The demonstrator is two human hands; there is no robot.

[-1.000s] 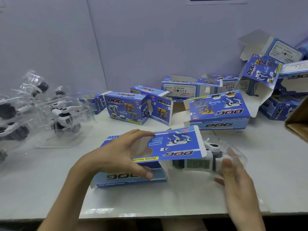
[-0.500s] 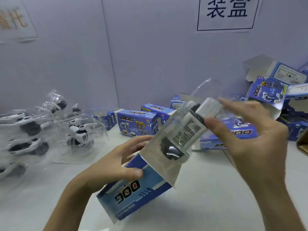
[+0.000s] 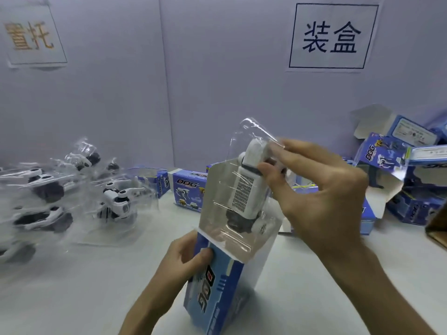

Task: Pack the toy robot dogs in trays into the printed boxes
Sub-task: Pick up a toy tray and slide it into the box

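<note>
The left hand (image 3: 185, 261) grips the upended printed box (image 3: 217, 293), fingers (image 3: 202, 256) partly hidden behind it. The right hand (image 3: 314, 189) pinches the clear tray (image 3: 229, 234) holding the toy dog (image 3: 244, 194), lower edge at the box's mouth; depth unclear.

Bare from fingertips to the bottom edge: left hand (image 3: 186, 257), right hand (image 3: 314, 189), both forearms uncovered. Slender fingers, short trimmed nails, knuckle creases plain on the right. Looks broader on the right forearm, nearer the camera.
</note>
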